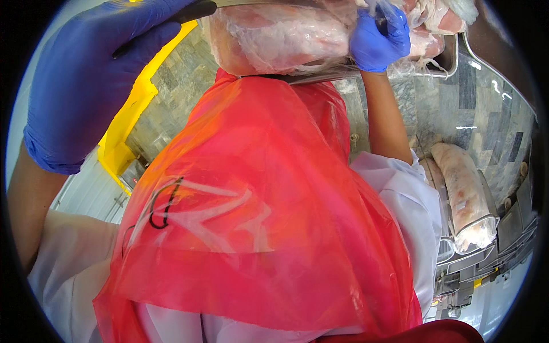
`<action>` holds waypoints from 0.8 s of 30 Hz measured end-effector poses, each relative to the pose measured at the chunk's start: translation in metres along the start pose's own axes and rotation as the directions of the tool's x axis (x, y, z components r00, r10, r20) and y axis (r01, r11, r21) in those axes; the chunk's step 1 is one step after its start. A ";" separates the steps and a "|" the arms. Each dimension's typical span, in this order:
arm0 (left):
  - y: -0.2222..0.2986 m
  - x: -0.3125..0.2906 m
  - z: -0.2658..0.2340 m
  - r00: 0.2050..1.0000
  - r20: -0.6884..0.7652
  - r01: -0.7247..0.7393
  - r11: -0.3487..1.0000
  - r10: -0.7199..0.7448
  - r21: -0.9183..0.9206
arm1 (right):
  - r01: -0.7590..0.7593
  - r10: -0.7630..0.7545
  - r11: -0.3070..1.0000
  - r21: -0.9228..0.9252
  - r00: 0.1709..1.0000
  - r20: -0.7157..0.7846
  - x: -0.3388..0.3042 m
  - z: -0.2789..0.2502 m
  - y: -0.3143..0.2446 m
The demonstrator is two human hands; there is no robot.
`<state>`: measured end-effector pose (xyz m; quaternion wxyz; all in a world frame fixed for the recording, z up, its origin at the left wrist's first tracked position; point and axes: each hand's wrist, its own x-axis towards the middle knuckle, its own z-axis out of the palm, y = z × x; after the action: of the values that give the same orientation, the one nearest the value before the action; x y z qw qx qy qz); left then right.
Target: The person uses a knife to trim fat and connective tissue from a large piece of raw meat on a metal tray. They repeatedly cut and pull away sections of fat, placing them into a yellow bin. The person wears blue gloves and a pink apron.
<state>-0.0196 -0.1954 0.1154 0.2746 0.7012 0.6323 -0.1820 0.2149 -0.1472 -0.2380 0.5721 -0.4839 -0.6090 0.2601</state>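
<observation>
A large pale-pink slab of meat (274, 37), partly covered in clear plastic, lies across the top in front of me. My right hand (380, 40), in a blue glove, is closed on the loose clear plastic film (389, 8) at the meat's right part. My left hand (86, 86), also blue-gloved, is raised at the upper left, close to the camera. Its fingers wrap around a slim black handle (197, 10); whatever the handle belongs to is out of sight. More wrapped meat (426, 43) sits just right of my right hand.
Metal tray edges (454, 60) show beside the meat. On the right, a wire rack (477, 251) holds another long wrapped piece of meat (463, 188). Yellow framing (117, 151) stands at the left over a grey tiled floor (171, 91). A red plastic apron (269, 200) covers my front.
</observation>
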 end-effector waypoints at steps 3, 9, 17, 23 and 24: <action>-0.003 0.003 0.021 0.982 -0.154 -0.104 0.994 0.105 0.014 | -0.005 0.004 0.999 -0.040 1.000 -0.008 -0.001 0.002 -0.003; -0.037 -0.012 0.086 0.979 -0.201 0.039 0.999 -0.039 -0.001 | -0.134 0.134 0.991 0.004 0.990 -0.053 -0.012 0.005 0.010; -0.051 -0.018 0.121 0.949 -0.295 0.099 0.993 -0.114 -0.064 | -0.203 0.235 0.963 0.177 0.954 -0.184 -0.001 0.009 -0.012; -0.064 -0.026 0.079 0.962 -0.273 -0.003 1.000 0.010 0.027 | -0.285 0.331 0.941 0.181 0.887 -0.321 0.002 0.004 -0.093; -0.068 -0.019 0.072 0.964 -0.258 -0.042 0.996 0.060 0.074 | -0.287 0.350 0.932 0.220 0.869 -0.351 -0.002 0.002 -0.102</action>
<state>-0.0829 -0.2516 0.0603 0.1697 0.7441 0.6379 -0.1026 0.1825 -0.1886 -0.1500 0.6665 -0.5716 -0.3735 0.2993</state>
